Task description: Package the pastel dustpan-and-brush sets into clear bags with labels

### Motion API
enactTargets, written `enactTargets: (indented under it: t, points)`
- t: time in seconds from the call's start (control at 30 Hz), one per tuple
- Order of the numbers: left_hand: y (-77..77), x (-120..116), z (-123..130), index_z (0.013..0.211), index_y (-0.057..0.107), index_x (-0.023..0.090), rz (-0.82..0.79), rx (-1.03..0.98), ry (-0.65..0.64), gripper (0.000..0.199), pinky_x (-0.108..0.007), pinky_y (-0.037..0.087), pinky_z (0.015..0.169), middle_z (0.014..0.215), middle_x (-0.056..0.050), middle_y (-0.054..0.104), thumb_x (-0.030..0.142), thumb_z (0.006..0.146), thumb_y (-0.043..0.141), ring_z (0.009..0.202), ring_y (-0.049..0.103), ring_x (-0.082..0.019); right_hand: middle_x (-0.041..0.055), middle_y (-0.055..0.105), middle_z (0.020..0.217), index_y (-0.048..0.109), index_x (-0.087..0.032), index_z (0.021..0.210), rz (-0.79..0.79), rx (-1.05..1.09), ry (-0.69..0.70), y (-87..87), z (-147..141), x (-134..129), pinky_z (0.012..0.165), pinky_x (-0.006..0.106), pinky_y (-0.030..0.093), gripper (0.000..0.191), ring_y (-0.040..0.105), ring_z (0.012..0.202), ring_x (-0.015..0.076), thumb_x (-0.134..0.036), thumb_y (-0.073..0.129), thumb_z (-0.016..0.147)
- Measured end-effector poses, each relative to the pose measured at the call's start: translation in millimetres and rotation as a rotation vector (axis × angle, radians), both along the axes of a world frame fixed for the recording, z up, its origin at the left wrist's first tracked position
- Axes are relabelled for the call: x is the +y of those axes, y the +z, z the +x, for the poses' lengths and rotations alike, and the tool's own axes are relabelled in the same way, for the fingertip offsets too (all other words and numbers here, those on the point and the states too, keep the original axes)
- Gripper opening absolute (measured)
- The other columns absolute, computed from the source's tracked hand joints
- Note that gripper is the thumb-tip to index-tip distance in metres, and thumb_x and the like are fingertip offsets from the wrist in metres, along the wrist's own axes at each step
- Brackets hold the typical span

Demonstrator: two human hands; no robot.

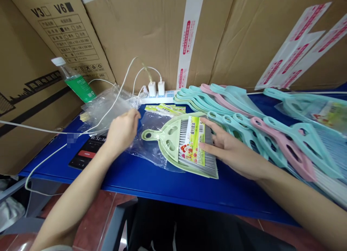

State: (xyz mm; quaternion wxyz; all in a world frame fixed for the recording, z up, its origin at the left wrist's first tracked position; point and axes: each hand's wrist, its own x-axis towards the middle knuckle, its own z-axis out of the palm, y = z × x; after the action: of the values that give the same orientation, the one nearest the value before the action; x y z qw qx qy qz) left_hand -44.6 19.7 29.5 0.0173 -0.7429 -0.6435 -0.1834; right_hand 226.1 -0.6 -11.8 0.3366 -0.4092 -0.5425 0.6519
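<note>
A pale green dustpan [169, 135] lies on the blue table, its handle pointing left, with a grey-bristled brush [210, 155] nested in it. Across the bristles lies a printed label card [193, 140] with a mushroom cartoon. My right hand [227, 146] has its thumb and forefinger on the card's right edge; the other fingers are partly hidden. Left of the dustpan handle, my left hand [123, 130] is raised with its fingers curled together; what they pinch, if anything, does not show. A clear plastic bag [151, 153] is spread under the dustpan, close to that hand.
Turquoise and pink brushes [284, 142] and dustpans [230, 95] are heaped on the right. More label cards [168, 109] lie before a power strip [168, 96] with chargers. Clear bags [108, 102], a bottle [77, 83], a phone [86, 153] and a white cable [54, 131] are left.
</note>
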Motion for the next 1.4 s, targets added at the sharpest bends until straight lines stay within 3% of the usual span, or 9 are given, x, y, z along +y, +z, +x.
enactTargets:
  t: [0.1,0.2,0.37,0.6,0.77,0.97,1.07,1.27,1.4]
  points:
    - [7.7,5.2,-10.9,0.085,0.059,0.019,-0.239,0.098,0.099,0.021,-0.029,0.048,0.066,0.073,-0.004,0.07,0.018,0.086,0.038,0.066,0.068,-0.02,0.0125,0.058,0.14,-0.005,-0.025,0.157,-0.015,0.009,-0.013,1.1,-0.4,0.0,0.097,0.049,0.054,0.106,0.059,0.122,0.0287,-0.035,0.068,0.081]
    - [8.7,5.6,-10.8,0.079,0.06,0.019,-0.417,-0.018,-0.019,0.021,-0.025,0.049,0.062,0.063,0.002,0.067,0.017,0.083,0.039,0.055,0.065,-0.015,0.0116,0.059,0.139,-0.006,-0.028,0.157,-0.016,0.004,-0.021,1.9,-0.2,-0.2,0.097,0.049,0.055,0.105,0.059,0.122,0.0286,-0.037,0.067,0.083]
    - [5.3,5.5,-7.0,0.071,0.055,0.019,-0.481,-0.161,-0.111,0.017,-0.022,0.046,0.054,0.06,0.002,0.065,0.027,0.083,0.046,0.048,0.062,-0.011,0.0113,0.058,0.14,-0.004,-0.027,0.157,0.007,0.017,-0.02,0.0,-0.3,0.0,0.099,0.047,0.053,0.102,0.059,0.122,0.0263,-0.036,0.066,0.084]
    - [4.8,5.7,-3.9,0.067,0.054,0.021,-0.416,0.032,-0.09,0.018,-0.023,0.04,0.058,0.045,0.007,0.054,0.023,0.083,0.047,0.047,0.059,-0.012,0.0102,0.06,0.138,-0.012,-0.028,0.156,-0.052,0.022,0.01,-4.7,-2.2,1.5,0.102,0.048,0.05,0.1,0.061,0.12,0.0245,-0.029,0.06,0.088]
    - [5.4,6.3,-10.6,0.07,0.059,0.021,-0.361,0.093,-0.07,0.019,-0.023,0.039,0.057,0.053,0.005,0.062,0.023,0.084,0.046,0.048,0.059,-0.013,0.0089,0.062,0.136,-0.014,-0.033,0.155,-0.017,0.008,0.045,-6.8,-0.8,3.1,0.097,0.049,0.054,0.101,0.062,0.119,0.0257,-0.035,0.061,0.088]
    - [7.1,6.0,-13.7,0.083,0.063,0.022,-0.33,0.111,-0.062,0.017,-0.023,0.04,0.056,0.054,0.005,0.062,0.023,0.083,0.046,0.049,0.059,-0.014,0.0084,0.054,0.144,0.038,-0.03,0.149,0.086,-0.132,0.075,-6.4,-2.4,3.3,0.105,0.05,0.048,0.074,0.055,0.128,0.0275,-0.036,0.068,0.082]
    - [8.8,5.3,-10.9,0.085,0.064,0.022,-0.359,0.119,-0.031,0.019,-0.024,0.041,0.058,0.056,0.004,0.063,0.022,0.084,0.046,0.05,0.06,-0.015,0.0091,0.051,0.146,0.051,-0.025,0.139,0.105,-0.172,0.083,-7.6,-4.2,3.7,0.107,0.05,0.046,0.064,0.053,0.13,0.0282,-0.036,0.07,0.079]
    - [8.2,4.9,-11.8,0.084,0.064,0.023,-0.34,0.121,-0.055,0.019,-0.024,0.04,0.057,0.056,0.004,0.065,0.023,0.083,0.046,0.052,0.06,-0.016,0.0088,0.055,0.143,0.05,-0.026,0.141,0.111,-0.15,0.121,-7.9,-3.0,4.9,0.108,0.053,0.044,0.067,0.054,0.128,0.0282,-0.037,0.07,0.078]
    - [6.8,5.8,-14.3,0.084,0.065,0.023,-0.308,0.17,-0.071,0.019,-0.024,0.039,0.058,0.062,0.003,0.068,0.022,0.082,0.046,0.055,0.061,-0.016,0.0077,0.05,0.147,0.032,-0.032,0.152,0.09,-0.113,0.106,-5.1,-2.9,4.3,0.106,0.05,0.046,0.081,0.053,0.129,0.0267,-0.041,0.069,0.08]
